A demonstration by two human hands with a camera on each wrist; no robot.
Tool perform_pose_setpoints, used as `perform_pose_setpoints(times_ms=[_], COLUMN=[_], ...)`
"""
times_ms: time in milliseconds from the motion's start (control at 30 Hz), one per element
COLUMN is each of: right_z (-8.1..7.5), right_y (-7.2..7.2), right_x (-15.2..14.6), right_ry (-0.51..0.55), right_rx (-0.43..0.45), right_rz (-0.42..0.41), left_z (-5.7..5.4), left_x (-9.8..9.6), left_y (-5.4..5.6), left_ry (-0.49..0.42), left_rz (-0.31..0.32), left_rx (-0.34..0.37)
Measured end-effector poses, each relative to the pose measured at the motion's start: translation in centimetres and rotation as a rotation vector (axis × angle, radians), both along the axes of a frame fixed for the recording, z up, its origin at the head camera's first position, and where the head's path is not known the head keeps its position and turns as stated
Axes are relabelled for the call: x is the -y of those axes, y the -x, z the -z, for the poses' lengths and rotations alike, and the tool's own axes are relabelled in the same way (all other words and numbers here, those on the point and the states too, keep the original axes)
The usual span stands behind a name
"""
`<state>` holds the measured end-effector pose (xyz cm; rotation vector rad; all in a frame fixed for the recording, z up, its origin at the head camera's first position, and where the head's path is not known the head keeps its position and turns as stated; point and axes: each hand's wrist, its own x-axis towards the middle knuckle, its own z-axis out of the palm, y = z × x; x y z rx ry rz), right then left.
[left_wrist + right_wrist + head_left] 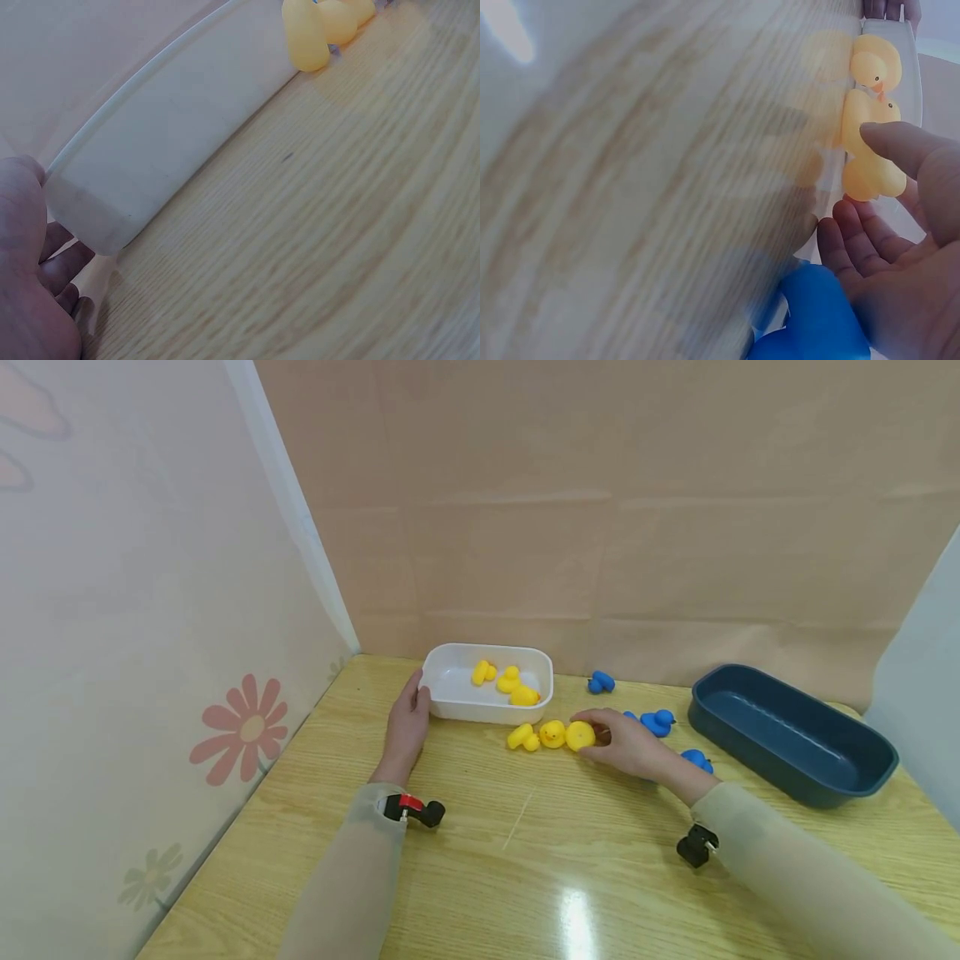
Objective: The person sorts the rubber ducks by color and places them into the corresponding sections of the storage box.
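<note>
At the left end of the white tub (480,710), my left hand (407,722) holds the end wall, thumb by the rim and fingers round the outer corner. My right hand (622,743) pinches a yellow rubber duck (580,736) between thumb and forefinger, its flat round base facing the head camera. Just left of it, a second yellow duck (552,734) faces forward, and a third yellow duck (519,737) lies tipped over. Inside the tub are three more yellow ducks (509,679). In the right wrist view a blue duck (814,311) is close below the right hand.
Several blue ducks (658,722) lie around and behind the right hand, some partly covered by it. A dark blue tub (795,735) stands at the right. Brown paper (600,568) rises behind the wooden table (480,843), and a flowered sheet (150,610) hangs along the left.
</note>
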<state>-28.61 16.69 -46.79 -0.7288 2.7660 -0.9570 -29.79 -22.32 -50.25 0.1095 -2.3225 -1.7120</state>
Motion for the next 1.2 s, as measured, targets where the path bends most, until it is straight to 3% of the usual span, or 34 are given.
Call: perform_pose_setpoints(times_ms=[500,1200], right_z=[-0.6,-3.6], right_y=[-0.6,-0.2], right_x=[0.3,3.1], right_ry=[0.121,0.210], right_rx=[-0.067,-0.130], right_rz=[0.033,0.075], left_z=[0.1,0.1], left_x=[0.1,0.0], left_y=[-0.2,0.0], left_ry=[0.018,0.027], left_rz=[-0.007,-0.007], left_rx=[0.001,0.004])
